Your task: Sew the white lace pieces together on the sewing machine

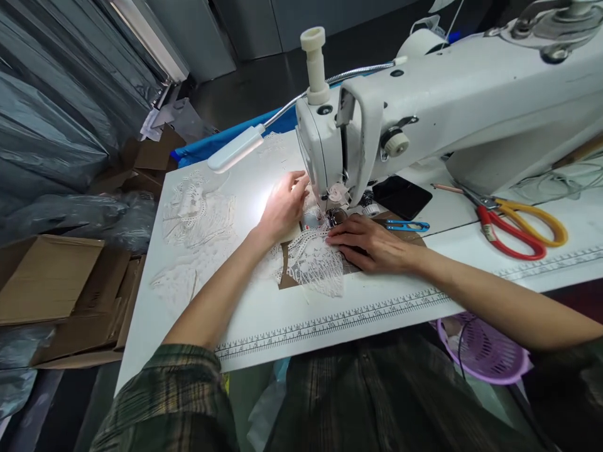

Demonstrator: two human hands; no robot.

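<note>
A piece of white lace lies under the presser foot of a white sewing machine, its lower edge spread towards me. My right hand rests on the lace's right side, fingers stretched out and lying low beside the foot. Left of the needle is my left hand, its fingers loosely bent and apart, fingertips close to the machine head and the lace behind the foot. Whether those fingertips touch the lace is hard to see. More white lace pieces lie on the table to the left.
A lit lamp hangs over the left hand. Right of the needle lie a black phone, blue thread snips and red-and-yellow scissors. A printed ruler runs along the front edge. Cardboard boxes stand left; a purple basket sits below.
</note>
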